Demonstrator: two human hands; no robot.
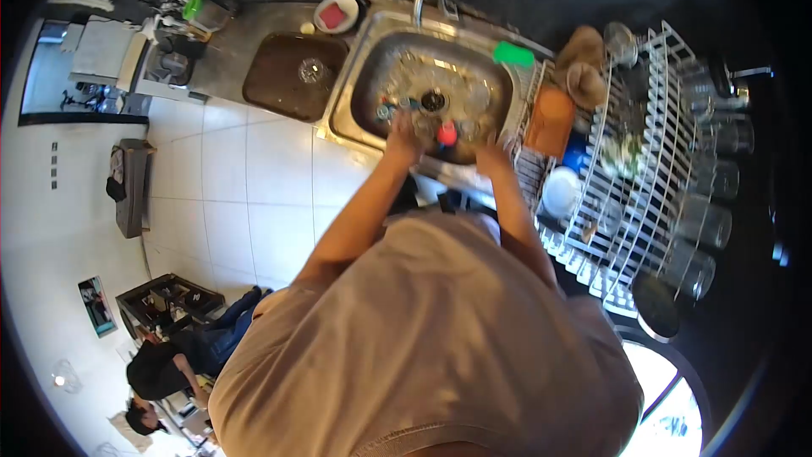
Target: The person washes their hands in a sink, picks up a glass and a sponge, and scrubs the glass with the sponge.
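Observation:
Both hands reach into a steel sink point(340, 123) with clutter and what looks like soapy water. My left hand point(403, 137) is over the front left part of the basin, its fingers stretched forward near small bluish things I cannot make out. My right hand point(489, 159) is low at the front right of the basin; its fingers are blurred and partly hidden. Between the hands lies a red-pink thing point(447, 133), its kind unclear. Behind it is the dark drain point(433, 101). A curved faucet point(420, 2) rises at the back.
Right of the sink stand a white dish rack point(658, 118) with several glasses, an orange container point(550, 122) and a white bowl point(561, 192). A green sponge-like piece point(513, 54) lies on the back rim. Left is a brown second basin point(275, 76). Another person point(173, 364) is behind, left.

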